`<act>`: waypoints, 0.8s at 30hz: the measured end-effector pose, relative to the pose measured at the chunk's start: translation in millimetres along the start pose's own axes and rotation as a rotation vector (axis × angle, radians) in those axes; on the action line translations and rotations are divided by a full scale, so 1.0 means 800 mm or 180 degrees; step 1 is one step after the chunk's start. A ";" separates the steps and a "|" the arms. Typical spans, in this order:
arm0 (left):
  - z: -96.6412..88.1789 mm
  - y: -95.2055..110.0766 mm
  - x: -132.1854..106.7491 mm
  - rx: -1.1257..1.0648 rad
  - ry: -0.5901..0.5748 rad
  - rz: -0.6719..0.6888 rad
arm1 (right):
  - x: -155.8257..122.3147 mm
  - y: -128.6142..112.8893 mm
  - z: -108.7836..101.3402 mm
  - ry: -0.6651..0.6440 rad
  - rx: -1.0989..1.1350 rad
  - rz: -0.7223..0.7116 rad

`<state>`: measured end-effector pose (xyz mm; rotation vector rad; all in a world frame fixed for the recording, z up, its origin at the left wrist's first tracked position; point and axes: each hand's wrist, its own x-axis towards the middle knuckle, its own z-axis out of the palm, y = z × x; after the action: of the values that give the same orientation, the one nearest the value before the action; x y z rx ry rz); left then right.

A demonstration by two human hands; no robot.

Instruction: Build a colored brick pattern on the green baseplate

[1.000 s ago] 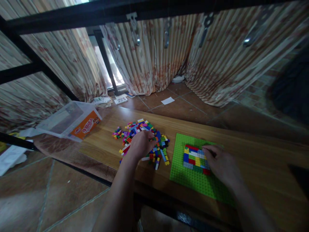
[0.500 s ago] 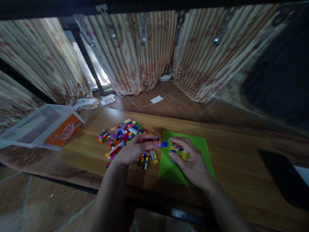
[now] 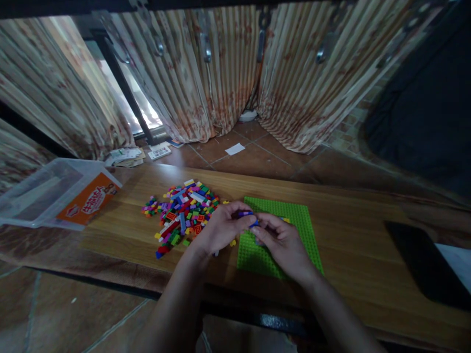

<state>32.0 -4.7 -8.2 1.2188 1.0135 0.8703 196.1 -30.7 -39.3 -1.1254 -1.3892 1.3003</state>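
My left hand [image 3: 222, 226] is closed, pinching a few small joined toy bricks [image 3: 243, 214], blue and purple, between thumb and fingers. Meeting it from the other side, my right hand [image 3: 281, 241] has its thumb and fingertips closed on the blue toy brick [image 3: 253, 223]. Both hands hold the bricks above the left part of a green studded baseplate [image 3: 301, 220]. A few yellow pieces on the plate show past my right fingers; the rest there is hidden by that hand.
A pile of loose coloured bricks [image 3: 184, 208] lies left of my hands on the wooden table [image 3: 353, 230]. Further left stands a clear plastic box [image 3: 44, 191] with an orange label. A black flat object [image 3: 423, 260] and white paper [image 3: 454, 264] are at the right.
My hands have come together: the right fingertips have moved left and closed on the blue brick that my left hand was holding out. The camera view has shifted slightly.
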 end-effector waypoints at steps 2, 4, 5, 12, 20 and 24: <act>0.002 0.000 0.001 -0.0010 0.0045 -0.0043 | 0.000 -0.002 -0.001 0.0001 0.0100 0.0054; 0.002 0.001 0.000 -0.0076 0.0030 -0.0089 | -0.001 -0.003 -0.003 -0.0083 0.0224 0.0138; 0.002 0.000 0.000 -0.0129 0.0020 -0.0109 | -0.001 -0.004 -0.004 -0.0144 0.0299 0.0191; -0.001 -0.002 -0.001 -0.0592 -0.0041 -0.0302 | 0.002 -0.008 -0.010 -0.0076 0.1304 0.0689; 0.010 -0.001 -0.001 -0.0367 -0.0025 -0.0432 | 0.002 -0.007 -0.004 0.0140 0.0822 0.0600; 0.015 -0.006 0.001 -0.0484 0.0219 -0.0458 | 0.003 -0.005 -0.004 0.0211 0.0488 0.0634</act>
<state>43.6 -8.2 -12.5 0.9818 1.0569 0.8645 198.5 -28.0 -35.2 -1.2136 -1.1310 1.4703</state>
